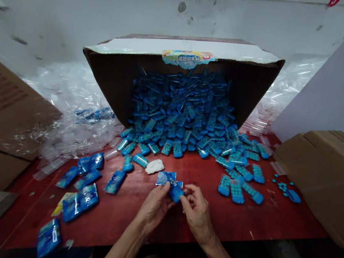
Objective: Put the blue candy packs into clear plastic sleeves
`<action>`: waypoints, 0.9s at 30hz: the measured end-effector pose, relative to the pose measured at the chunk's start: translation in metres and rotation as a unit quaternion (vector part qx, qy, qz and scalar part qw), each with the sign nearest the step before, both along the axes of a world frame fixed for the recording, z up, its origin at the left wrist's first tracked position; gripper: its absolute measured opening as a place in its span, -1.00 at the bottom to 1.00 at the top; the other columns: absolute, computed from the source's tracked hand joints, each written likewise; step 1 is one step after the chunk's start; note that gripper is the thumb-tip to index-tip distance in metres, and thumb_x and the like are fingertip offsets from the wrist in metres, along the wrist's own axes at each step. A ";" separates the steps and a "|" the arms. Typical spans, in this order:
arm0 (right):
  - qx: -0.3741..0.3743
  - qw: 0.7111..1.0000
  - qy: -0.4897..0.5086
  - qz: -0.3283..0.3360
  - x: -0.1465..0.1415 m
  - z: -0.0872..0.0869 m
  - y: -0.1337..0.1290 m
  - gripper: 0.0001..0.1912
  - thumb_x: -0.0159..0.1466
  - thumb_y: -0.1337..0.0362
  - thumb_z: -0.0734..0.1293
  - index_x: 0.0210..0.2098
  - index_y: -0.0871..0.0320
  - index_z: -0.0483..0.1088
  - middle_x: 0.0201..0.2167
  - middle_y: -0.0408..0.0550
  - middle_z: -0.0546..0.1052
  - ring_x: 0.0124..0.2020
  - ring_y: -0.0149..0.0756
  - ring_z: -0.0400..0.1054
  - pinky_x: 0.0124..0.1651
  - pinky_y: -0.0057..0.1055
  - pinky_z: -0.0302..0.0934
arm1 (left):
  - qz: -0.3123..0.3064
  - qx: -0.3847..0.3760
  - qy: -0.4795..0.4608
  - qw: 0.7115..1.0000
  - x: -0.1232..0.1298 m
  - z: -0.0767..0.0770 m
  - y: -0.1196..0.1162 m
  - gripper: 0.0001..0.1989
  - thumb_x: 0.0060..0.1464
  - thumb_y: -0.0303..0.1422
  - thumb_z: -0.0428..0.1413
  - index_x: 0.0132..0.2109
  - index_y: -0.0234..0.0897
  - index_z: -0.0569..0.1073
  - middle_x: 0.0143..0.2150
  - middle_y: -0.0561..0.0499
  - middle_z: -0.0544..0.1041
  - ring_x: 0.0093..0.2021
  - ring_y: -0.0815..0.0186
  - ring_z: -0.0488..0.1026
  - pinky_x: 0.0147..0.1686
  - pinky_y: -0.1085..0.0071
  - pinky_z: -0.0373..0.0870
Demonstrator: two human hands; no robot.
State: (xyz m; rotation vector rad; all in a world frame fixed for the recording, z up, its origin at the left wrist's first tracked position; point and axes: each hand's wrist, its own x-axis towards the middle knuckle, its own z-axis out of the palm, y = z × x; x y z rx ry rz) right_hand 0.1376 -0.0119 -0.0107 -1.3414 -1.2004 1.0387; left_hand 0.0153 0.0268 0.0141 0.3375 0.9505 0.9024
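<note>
Near the table's front middle, my left hand [154, 207] is closed on a small blue case [176, 192], held tilted between thumb and fingers. Thumb and forefinger of my right hand [196, 214] pinch at the right end of the same case. Part of it is covered by my fingers. Just behind lie flat blue-and-white printed sachets [166, 177], partly hidden by the case. A crumpled white wad [155, 166] rests behind them. To the right are several clear packs with blue ends and turquoise balls [237, 191]. Filled blue sachets [80, 202] lie on the left.
A cardboard box [110, 72] on its side spills a heap of ball packs [181, 117] onto the red table [134, 240]. Clear plastic sleeves [72, 134] pile up at left. Cartons flank both sides, a brown one [321, 179] at right. Loose turquoise balls [282, 186] lie near it.
</note>
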 end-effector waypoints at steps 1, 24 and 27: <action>0.020 1.000 -0.017 -0.001 0.000 0.000 -0.001 -0.75 0.13 0.30 0.23 -0.16 0.13 0.23 -0.40 -0.13 0.37 -0.52 -0.47 0.28 -0.46 -0.53 0.25 | -0.001 0.007 0.006 1.000 0.001 0.001 0.000 -0.87 -0.09 -0.34 0.12 -0.39 -0.34 0.41 -0.45 0.00 0.51 -0.43 0.38 0.43 -0.34 0.44 0.33; 0.048 0.994 0.051 0.080 0.012 -0.013 -0.002 -0.41 0.15 0.07 0.22 0.13 0.08 0.02 -0.17 -0.03 0.40 -0.19 -0.29 0.33 -0.11 -0.38 0.22 | -0.046 0.040 -0.068 0.996 0.010 0.004 -0.016 -0.80 -0.10 -0.34 0.12 -0.29 -0.37 0.45 -0.43 -0.05 0.51 -0.37 0.34 0.43 -0.22 0.42 0.28; 0.065 0.996 0.011 0.057 0.007 -0.021 -0.005 -0.43 0.16 0.07 0.20 0.11 0.10 0.06 -0.22 -0.03 0.42 -0.25 -0.30 0.35 -0.16 -0.40 0.25 | 0.004 0.025 -0.046 0.999 0.016 0.003 -0.020 -0.81 -0.12 -0.33 0.14 -0.32 -0.35 0.44 -0.44 -0.01 0.50 -0.41 0.39 0.41 -0.29 0.47 0.30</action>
